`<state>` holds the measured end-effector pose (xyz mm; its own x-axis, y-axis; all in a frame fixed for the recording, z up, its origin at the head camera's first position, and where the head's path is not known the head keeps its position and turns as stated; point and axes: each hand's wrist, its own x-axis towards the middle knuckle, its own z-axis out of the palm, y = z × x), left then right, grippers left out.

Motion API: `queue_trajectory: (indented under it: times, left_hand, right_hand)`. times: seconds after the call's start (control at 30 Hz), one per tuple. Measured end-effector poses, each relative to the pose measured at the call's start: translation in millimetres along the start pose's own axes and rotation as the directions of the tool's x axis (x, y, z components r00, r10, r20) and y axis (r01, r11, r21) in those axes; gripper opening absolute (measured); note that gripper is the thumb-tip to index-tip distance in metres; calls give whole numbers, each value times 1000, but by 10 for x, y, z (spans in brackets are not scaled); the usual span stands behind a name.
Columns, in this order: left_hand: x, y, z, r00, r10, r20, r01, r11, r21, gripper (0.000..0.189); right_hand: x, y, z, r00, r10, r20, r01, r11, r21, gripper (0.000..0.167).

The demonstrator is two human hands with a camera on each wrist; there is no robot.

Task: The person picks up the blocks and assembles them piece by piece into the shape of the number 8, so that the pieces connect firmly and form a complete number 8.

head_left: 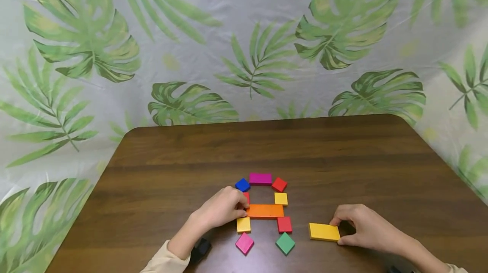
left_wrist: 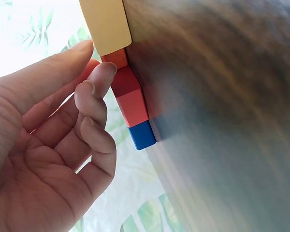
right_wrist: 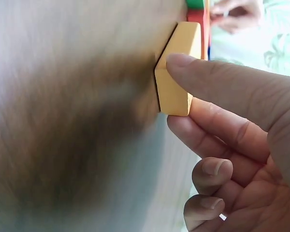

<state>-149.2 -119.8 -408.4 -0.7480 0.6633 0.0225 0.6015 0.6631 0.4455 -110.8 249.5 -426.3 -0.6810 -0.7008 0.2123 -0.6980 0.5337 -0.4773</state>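
Observation:
With thumb and fingers my left hand [head_left: 223, 208] pinches the left end of a long orange block [head_left: 265, 211], which lies flat on the table. A yellow block [left_wrist: 106, 26], a red block [left_wrist: 133, 104] and a blue block [left_wrist: 142, 135] line up beside those fingers in the left wrist view. Off to the right, my right hand [head_left: 360, 227] grips the right end of a yellow rectangular block [head_left: 324, 232]. Thumb and forefinger hold that block's near end in the right wrist view, and it appears to rest on the tabletop.
Around the orange block, small square blocks and a purple bar [head_left: 261, 179] form a pattern. Its lower end has a pink block [head_left: 245, 243] and a green block [head_left: 285, 243], both turned cornerwise. A leaf-print cloth [head_left: 267, 108] hangs behind the brown table [head_left: 171, 154].

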Motion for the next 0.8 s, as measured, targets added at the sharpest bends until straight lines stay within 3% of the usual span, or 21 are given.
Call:
queue_trajectory:
  times: [0.4,0.6,0.8]
  left_hand:
    - [-16,7,9,1000,-9,-4,9,1000,5,8]
    - [-25,9,-4,1000,-6,-4,6,1000,3,6]
    - [-23,14,10,1000,-5,-2,5,1000,7,7]
  right_hand:
    - [-70,-303,243,994,-109,-26,110,993,49,40]
    - [-56,-395,305,993,-119,14,115,977,178,40]
    - [-42,-467,457,979,-200,-41,204,954,218,23]
